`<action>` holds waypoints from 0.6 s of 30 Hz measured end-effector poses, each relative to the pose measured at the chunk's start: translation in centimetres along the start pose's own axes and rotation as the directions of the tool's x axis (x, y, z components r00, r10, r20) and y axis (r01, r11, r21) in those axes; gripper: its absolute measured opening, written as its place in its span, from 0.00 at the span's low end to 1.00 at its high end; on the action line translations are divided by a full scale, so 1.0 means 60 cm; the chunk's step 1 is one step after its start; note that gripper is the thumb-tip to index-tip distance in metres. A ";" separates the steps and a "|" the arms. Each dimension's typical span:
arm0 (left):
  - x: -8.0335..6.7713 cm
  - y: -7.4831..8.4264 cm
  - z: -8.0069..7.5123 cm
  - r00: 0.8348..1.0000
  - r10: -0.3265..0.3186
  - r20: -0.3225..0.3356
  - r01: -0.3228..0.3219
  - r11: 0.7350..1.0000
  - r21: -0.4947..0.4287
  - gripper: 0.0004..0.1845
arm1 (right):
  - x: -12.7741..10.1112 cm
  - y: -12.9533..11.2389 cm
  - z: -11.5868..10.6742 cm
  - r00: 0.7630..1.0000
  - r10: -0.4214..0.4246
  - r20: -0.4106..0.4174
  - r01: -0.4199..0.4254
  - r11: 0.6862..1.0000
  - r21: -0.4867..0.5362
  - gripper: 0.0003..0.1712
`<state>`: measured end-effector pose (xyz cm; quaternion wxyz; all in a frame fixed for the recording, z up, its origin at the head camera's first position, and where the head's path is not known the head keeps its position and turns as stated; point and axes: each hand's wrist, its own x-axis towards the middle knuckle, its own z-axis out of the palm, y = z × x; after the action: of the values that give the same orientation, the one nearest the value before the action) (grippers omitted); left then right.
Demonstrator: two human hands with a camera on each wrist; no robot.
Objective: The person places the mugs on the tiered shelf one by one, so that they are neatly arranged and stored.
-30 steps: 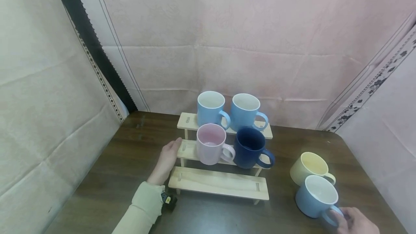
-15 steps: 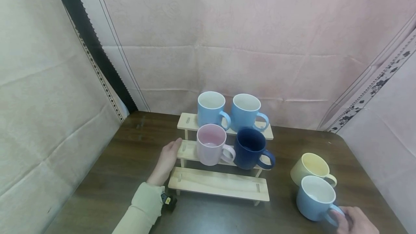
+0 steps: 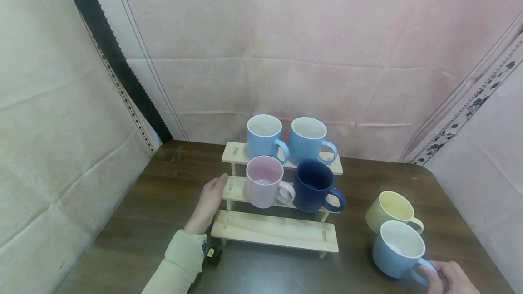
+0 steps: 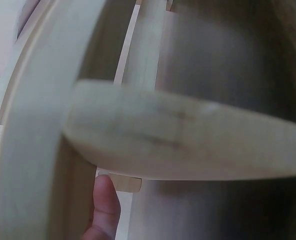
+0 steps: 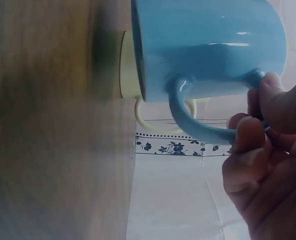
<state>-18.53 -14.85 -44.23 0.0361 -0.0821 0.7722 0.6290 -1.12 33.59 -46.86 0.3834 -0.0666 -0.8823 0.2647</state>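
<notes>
A three-step wooden rack (image 3: 278, 232) stands mid-table. Two light blue mugs (image 3: 264, 136) sit on its top step, a pink mug (image 3: 264, 181) and a dark blue mug (image 3: 313, 186) on the middle step; the bottom step is bare. My left hand (image 3: 210, 201) rests with straight fingers against the rack's left end; the left wrist view shows a fingertip (image 4: 105, 205) beside a wooden step (image 4: 183, 135). At the front right my right hand (image 3: 447, 278) pinches the handle of a blue mug (image 3: 398, 248), also seen close up as blue mug (image 5: 208, 47) and fingers (image 5: 250, 140). A yellow mug (image 3: 390, 210) stands just behind it.
The dark wooden table (image 3: 155, 203) is walled in by pink cloth (image 3: 310, 49) at the back and sides. Its right edge runs close to the blue and yellow mugs. Bare tabletop lies left of and in front of the rack.
The blue mug has shifted very slightly with my right hand on its handle. My left hand and the rack have stayed put.
</notes>
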 end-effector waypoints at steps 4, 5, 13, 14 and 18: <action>0.000 -0.001 0.000 1.000 -0.001 0.003 0.001 1.000 -0.005 0.32 | 0.003 0.000 -0.001 0.998 -0.052 -0.042 0.055 0.996 0.068 0.06; 0.000 -0.001 -0.001 1.000 0.000 0.004 0.000 1.000 -0.007 0.33 | 0.004 0.000 -0.002 0.996 -0.070 -0.050 0.074 0.994 0.084 0.06; -0.001 -0.001 -0.001 1.000 -0.001 0.010 0.002 1.000 -0.014 0.39 | 0.015 -0.014 -0.011 0.986 -0.148 -0.070 0.158 0.974 0.164 0.02; -0.002 -0.001 -0.001 1.000 -0.001 0.010 0.001 1.000 -0.014 0.38 | 0.015 -0.017 -0.013 0.988 -0.141 -0.067 0.150 0.975 0.164 0.02; -0.002 -0.001 -0.001 1.000 0.002 0.009 -0.002 1.000 -0.011 0.37 | 0.017 -0.033 -0.018 0.993 -0.105 -0.057 0.114 0.976 0.186 0.04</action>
<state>-18.41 -14.93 -44.24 0.0387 -0.0788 0.7686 0.6336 -0.90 32.67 -44.56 0.4227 0.0128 -0.8462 0.3241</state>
